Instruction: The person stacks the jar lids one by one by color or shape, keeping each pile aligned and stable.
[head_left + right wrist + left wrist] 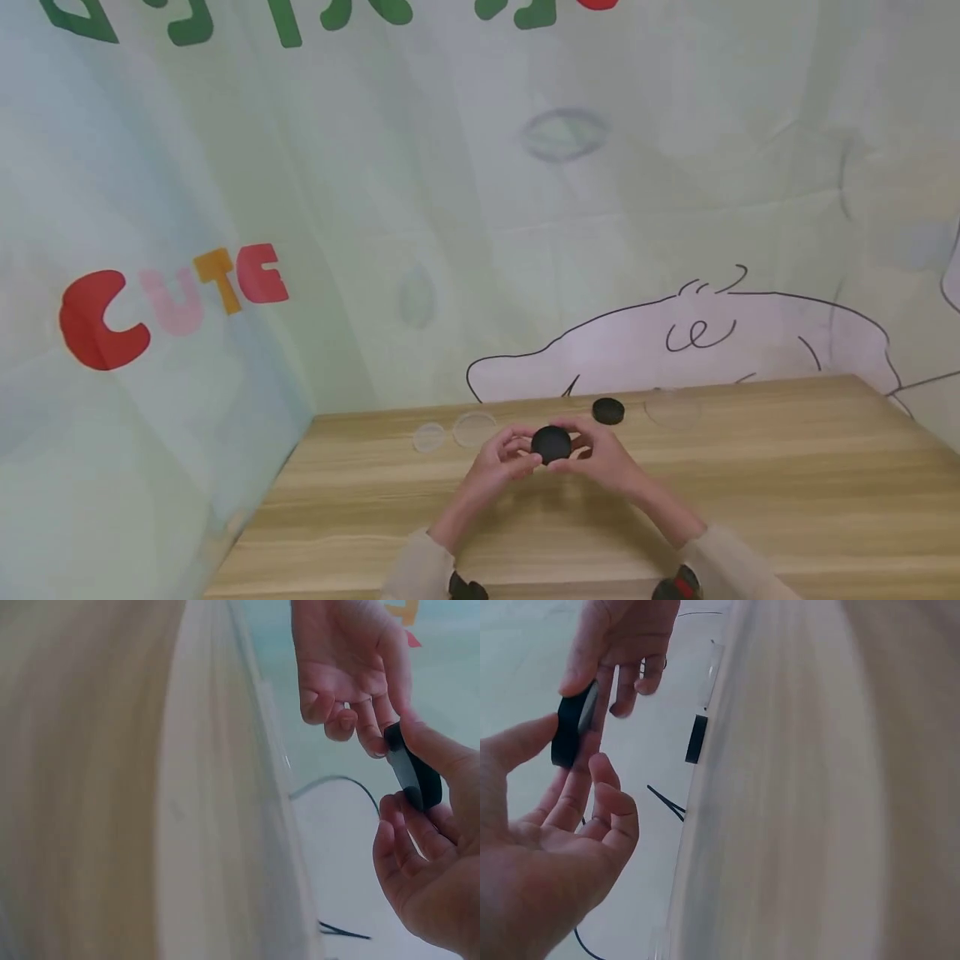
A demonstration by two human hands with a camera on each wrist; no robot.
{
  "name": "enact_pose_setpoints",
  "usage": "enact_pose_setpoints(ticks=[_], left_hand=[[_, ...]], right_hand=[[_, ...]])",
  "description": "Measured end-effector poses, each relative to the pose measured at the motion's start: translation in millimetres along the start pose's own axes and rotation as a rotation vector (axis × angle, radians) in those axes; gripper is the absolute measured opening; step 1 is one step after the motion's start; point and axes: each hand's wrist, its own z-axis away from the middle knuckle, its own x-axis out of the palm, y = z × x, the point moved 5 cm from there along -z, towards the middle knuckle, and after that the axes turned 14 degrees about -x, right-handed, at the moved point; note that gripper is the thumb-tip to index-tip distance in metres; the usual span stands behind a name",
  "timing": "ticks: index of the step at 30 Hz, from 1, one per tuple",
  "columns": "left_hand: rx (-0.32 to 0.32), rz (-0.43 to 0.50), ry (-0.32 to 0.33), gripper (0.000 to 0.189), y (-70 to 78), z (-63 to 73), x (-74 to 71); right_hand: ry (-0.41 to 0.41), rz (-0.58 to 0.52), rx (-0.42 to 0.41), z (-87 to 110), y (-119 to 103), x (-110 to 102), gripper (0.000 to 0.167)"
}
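A round, shallow black disc (551, 445) is held up above the wooden table between both hands. My left hand (498, 460) pinches its left edge with thumb and fingers. On the opposite edge, the thumb and fingers of my right hand (606, 457) grip it too. Seen edge-on in the left wrist view, the disc (574, 726) has a thick dark side. The right wrist view shows the same disc (414, 769) tilted, its lower edge resting against right-hand fingers. A second black disc (608, 411) lies on the table just behind my right hand.
Two clear round pieces (429, 437) lie at the table's back left, and another faint clear round piece (672, 408) at the back right. The wooden table (787, 483) ends at a printed cloth backdrop (420, 208) behind and on the left.
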Motion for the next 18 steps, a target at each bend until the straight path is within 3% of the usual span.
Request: enact_pose_setpoints(ticks=[5, 11, 14, 18], left_hand=[[-0.002, -0.049, -0.023, 0.045, -10.0, 11.9, -14.2], [-0.019, -0.149, 0.004, 0.043, -26.6, 16.9, -32.1], [-0.019, -0.149, -0.014, 0.043, -31.9, 18.7, -37.6], [-0.016, -0.144, -0.027, 0.044, -34.9, 18.0, -38.8]], right_hand=[[-0.041, -0.094, 0.005, 0.8, 8, 23, 0.059], [-0.085, -0.207, 0.06, 8.1, 18, 52, 0.063], [-0.081, -0.196, 0.089, 9.6, 19, 59, 0.063], [-0.091, -0.095, 0.073, 10.4, 15, 59, 0.061]])
